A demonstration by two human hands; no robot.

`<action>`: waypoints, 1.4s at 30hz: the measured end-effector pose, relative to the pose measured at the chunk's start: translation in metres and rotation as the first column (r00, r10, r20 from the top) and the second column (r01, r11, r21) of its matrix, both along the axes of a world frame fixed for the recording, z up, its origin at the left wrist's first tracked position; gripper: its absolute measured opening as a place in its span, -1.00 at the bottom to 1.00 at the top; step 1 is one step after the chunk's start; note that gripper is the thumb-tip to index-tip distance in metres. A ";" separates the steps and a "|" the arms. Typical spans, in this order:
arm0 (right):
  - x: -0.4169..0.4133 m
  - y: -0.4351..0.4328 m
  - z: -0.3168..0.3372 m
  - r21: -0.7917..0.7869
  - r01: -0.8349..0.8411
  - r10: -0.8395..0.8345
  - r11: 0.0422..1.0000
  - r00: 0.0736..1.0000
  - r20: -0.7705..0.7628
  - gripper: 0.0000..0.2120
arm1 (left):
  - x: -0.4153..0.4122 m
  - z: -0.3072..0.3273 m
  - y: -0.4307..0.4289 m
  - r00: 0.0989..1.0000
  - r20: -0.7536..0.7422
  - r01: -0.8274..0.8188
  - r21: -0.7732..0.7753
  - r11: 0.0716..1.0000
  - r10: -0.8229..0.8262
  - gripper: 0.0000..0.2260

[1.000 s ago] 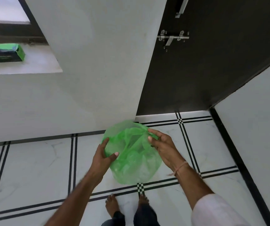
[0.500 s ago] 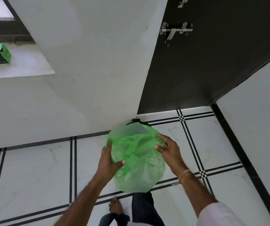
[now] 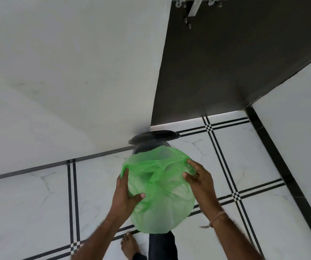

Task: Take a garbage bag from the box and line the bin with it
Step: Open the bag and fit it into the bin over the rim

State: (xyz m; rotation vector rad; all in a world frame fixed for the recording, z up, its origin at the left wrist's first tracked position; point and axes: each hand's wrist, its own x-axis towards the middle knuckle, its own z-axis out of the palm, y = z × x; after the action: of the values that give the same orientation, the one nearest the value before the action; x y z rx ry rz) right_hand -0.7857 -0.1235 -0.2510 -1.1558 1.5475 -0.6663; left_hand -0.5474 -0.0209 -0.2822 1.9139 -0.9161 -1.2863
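A thin green garbage bag [image 3: 162, 201] hangs puffed out and open between both hands, above the floor. My left hand [image 3: 124, 196] grips its left rim, thumb pressed into the plastic. My right hand [image 3: 199, 177] pinches the right rim. Just beyond the bag stands a dark bin [image 3: 151, 145] against the wall corner, its black lid [image 3: 154, 136] raised behind it. The bag covers most of the bin's mouth. The box is out of view.
A white wall [image 3: 76, 72] rises to the left and a dark door [image 3: 235, 62] with a metal latch [image 3: 194, 4] stands behind the bin. Another white wall [image 3: 301, 119] closes the right side. My bare foot [image 3: 129, 246] and trouser leg are on the tiled floor [image 3: 29, 203].
The view has tilted down and closer, so the green box on the ledge has left the frame. The bin and its raised lid have come into sight behind the bag, which I still hold.
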 end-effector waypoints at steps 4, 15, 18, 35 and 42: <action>0.001 -0.027 -0.007 -0.117 0.065 -0.059 0.991 0.997 0.059 -0.54 | -0.012 -0.025 -0.039 0.992 0.122 0.061 -0.131 0.990 -0.045 -0.06; -0.010 -0.056 -0.173 0.032 0.143 -0.142 0.989 0.990 -0.011 -0.54 | -0.026 -0.160 -0.082 0.937 0.333 0.111 -0.002 0.994 -0.104 -0.08; -0.007 -0.066 -0.230 0.110 0.089 -0.085 0.990 0.996 -0.036 -0.50 | -0.008 -0.214 -0.090 0.940 0.318 0.101 0.081 0.992 -0.122 -0.02; -0.005 -0.141 -0.338 -0.047 -0.483 0.399 0.874 0.770 -0.497 -0.27 | 0.032 -0.328 -0.155 0.812 0.548 0.193 0.067 0.979 -0.198 -0.24; -0.008 -0.160 -0.357 0.126 -0.457 0.456 0.880 0.741 -0.493 -0.29 | 0.043 -0.342 -0.179 0.838 0.518 0.102 0.163 0.981 -0.173 -0.47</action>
State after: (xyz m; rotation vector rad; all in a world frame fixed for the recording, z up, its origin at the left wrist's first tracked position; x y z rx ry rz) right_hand -0.7939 -0.2834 -0.6076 -1.7392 1.5856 -0.0139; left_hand -0.5041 -0.1998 -0.6246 2.4064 -1.2893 -0.9113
